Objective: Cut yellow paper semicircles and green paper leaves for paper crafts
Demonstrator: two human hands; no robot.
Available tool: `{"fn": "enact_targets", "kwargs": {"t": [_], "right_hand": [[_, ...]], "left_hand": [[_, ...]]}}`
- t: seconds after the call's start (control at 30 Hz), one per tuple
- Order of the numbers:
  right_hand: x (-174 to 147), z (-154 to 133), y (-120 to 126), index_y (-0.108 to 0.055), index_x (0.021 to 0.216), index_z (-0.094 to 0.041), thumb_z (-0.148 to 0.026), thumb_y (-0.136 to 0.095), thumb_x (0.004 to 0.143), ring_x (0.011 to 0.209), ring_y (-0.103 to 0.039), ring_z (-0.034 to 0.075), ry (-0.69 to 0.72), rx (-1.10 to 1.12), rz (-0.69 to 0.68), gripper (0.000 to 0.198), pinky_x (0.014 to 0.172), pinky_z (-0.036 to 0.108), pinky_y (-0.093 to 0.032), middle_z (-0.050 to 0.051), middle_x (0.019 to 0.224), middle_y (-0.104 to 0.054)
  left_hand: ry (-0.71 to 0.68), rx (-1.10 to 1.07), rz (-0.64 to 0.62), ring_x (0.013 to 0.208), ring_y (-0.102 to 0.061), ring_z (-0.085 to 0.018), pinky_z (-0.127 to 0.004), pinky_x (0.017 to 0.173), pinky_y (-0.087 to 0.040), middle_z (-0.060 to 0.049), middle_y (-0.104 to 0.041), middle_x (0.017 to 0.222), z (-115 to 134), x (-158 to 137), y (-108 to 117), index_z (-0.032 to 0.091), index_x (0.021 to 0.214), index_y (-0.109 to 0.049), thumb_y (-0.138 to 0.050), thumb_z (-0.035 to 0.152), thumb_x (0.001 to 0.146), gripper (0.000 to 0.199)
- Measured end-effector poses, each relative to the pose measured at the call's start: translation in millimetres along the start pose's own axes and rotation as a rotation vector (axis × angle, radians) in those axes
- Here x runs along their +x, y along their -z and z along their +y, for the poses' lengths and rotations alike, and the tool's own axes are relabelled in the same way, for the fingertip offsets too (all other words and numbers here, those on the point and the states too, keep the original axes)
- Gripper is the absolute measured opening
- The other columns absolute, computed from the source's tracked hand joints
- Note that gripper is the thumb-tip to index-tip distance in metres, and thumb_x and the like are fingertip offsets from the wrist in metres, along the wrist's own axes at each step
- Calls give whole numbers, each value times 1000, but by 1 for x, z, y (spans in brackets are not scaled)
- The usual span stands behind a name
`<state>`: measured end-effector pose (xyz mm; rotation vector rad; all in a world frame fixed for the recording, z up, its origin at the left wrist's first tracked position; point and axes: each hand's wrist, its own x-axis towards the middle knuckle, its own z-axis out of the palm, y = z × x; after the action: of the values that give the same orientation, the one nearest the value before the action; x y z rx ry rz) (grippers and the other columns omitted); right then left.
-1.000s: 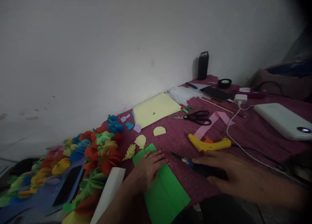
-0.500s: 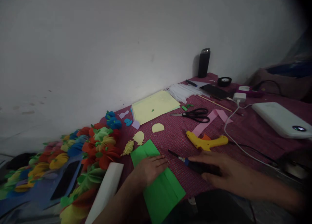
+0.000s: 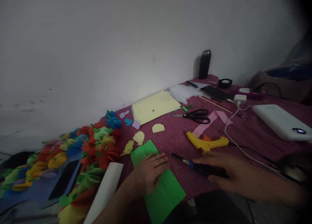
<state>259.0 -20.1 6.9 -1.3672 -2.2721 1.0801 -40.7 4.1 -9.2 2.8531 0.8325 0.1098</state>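
Note:
My left hand (image 3: 152, 172) lies on a folded green sheet (image 3: 168, 198), fingers stretched out and pressing it against the cloth. In my right hand (image 3: 226, 172) is a pointed tool (image 3: 195, 165) with a blue-and-black handle and a thin dark tip. That tip points left, a little above the cloth or on it, just right of the green sheet; I cannot tell if it touches. Right behind my right hand lies a yellow glue gun (image 3: 207, 143). Cream paper pieces (image 3: 158, 128) are beyond the green sheet.
Black scissors (image 3: 195, 115), a pink ribbon (image 3: 207, 123) and a stack of cream sheets (image 3: 156, 107) lie farther back. Many paper flowers (image 3: 97, 143) and a white roll (image 3: 107, 188) fill the left. A white power bank (image 3: 278, 120) with a cable is right; a black bottle (image 3: 204, 65) stands behind.
My right hand and the pointed tool have shifted slightly right and down. My left hand stays on the green sheet, its fingers a little more raised and spread.

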Motion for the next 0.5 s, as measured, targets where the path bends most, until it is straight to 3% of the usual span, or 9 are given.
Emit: {"fn": "enact_targets", "kwargs": {"t": [0.1,0.3,0.5], "right_hand": [[-1,3,1,-53,123,-29,-30,-54,77,109,-53,28,17,3,3,46,94,46,-40,7,120,-58],[-2,8,4,-49,126,-32,-30,-53,79,114,-49,28,31,-3,37,48,96,48,-37,5,126,-54],[-1,6,5,-50,125,-30,-30,-52,79,108,-53,26,74,14,30,45,93,46,-40,6,118,-58]], "left_hand": [[-28,-1,-63,120,-43,-21,-42,102,-29,-5,-56,124,13,4,6,21,121,-48,-45,20,84,37],[-134,92,-123,107,-54,-20,-33,93,-39,-7,-62,112,24,10,-11,18,113,-54,-43,20,87,28],[-204,142,-91,112,-51,-19,-28,91,-42,-8,-62,113,23,2,-14,12,111,-54,-41,16,88,27]]}}
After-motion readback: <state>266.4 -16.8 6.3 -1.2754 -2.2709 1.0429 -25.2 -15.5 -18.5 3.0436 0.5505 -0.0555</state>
